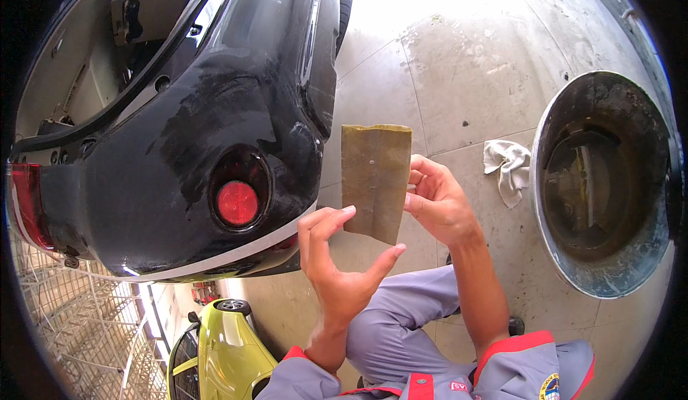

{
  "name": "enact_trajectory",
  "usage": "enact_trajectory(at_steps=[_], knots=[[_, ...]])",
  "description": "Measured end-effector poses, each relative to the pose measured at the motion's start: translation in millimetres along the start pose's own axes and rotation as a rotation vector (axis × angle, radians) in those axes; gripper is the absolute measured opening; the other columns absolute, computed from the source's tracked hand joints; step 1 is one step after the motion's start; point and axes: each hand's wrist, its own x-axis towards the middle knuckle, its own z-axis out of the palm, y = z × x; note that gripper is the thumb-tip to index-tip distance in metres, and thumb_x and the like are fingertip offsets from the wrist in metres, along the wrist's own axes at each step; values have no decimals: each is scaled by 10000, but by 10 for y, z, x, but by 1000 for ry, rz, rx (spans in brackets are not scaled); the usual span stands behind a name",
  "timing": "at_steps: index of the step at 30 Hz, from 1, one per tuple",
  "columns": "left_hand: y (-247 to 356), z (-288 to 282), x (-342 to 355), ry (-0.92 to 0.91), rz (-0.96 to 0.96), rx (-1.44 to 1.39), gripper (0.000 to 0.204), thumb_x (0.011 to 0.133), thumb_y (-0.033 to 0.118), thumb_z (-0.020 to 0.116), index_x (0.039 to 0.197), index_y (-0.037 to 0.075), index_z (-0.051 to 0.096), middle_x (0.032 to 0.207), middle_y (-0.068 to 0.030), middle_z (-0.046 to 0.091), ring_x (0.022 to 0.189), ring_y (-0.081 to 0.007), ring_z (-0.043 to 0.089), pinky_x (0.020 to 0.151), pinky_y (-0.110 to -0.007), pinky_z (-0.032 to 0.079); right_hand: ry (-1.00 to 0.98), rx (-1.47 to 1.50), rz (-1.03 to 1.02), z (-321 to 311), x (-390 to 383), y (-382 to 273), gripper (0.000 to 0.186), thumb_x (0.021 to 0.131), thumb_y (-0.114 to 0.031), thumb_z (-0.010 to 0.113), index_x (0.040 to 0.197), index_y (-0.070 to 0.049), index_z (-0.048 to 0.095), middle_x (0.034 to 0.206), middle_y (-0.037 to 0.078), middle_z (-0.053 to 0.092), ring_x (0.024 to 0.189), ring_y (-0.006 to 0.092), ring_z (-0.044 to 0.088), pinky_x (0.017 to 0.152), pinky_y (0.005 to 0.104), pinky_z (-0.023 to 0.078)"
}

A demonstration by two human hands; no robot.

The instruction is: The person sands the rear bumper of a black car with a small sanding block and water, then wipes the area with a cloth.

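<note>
An olive-brown sheet of sandpaper (pixel 376 185) hangs upright before me, with a faint lengthwise crease and a slightly wavy lower edge. My right hand (pixel 446 203) pinches it at the right edge between thumb and fingers. My left hand (pixel 340 260) is open at the sheet's lower end: a fingertip meets the left edge, and the thumb, spread apart, is close to the bottom corner. To the left stands a black car body (pixel 165 178) with dull, scuffed patches around a round recess. A red round lamp (pixel 237 203) sits in that recess.
A large metal basin (pixel 552 256) with murky liquid stands on the floor at the right. Beside it lies a crumpled whitish cloth (pixel 507 167). A yellow-green car (pixel 233 350) is at the lower left, near a metal lattice (pixel 79 314). The tiled floor (pixel 487 63) has stains.
</note>
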Motion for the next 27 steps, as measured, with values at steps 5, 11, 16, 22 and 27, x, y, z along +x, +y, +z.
enact_trajectory(at_steps=[5, 11, 16, 22, 27], knots=[[-10, -4, 5, 50, 54, -1, 634, 575, 186, 912, 1099, 51, 581, 1039, -117, 515, 968, -259, 514, 828, -368, 441, 19, 23, -31, 33, 23, 36, 309, 873, -6, 653, 1167, -1, 558, 1089, 87, 621, 1004, 136, 594, 872, 330, 527], [-68, 3, -27, 15, 43, 13, 657, 598, 133, 888, 1153, 59, 544, 1118, -80, 449, 1019, -188, 465, 861, -310, 394, 15, 3, -26, 31, 23, 31, 304, 874, 3, 642, 1166, -3, 557, 1069, 76, 616, 1014, 137, 588, 886, 332, 526], [-95, 19, -46, 12, -24, -59, 622, 632, 59, 862, 1164, 45, 540, 1156, -82, 416, 1064, -180, 471, 911, -320, 438, 15, -44, -18, 78, 29, -17, 308, 877, 3, 641, 1173, 6, 556, 1067, 74, 609, 1012, 135, 585, 852, 323, 537], [-143, 23, -55, 3, -69, -88, 613, 655, 12, 839, 1181, 40, 526, 1171, -80, 400, 1086, -179, 482, 933, -324, 460, 21, -86, -43, 89, 31, -18, 315, 868, 16, 650, 1172, 11, 564, 1060, 72, 606, 989, 138, 590, 784, 307, 543], [-169, 47, -49, 37, -96, -140, 730, 654, -10, 832, 1271, 46, 447, 1183, -75, 395, 1076, -178, 490, 939, -320, 453, 25, -91, -10, 89, 34, -35, 296, 858, 20, 663, 1143, 16, 582, 1048, 70, 608, 913, 139, 612, 747, 299, 542]])
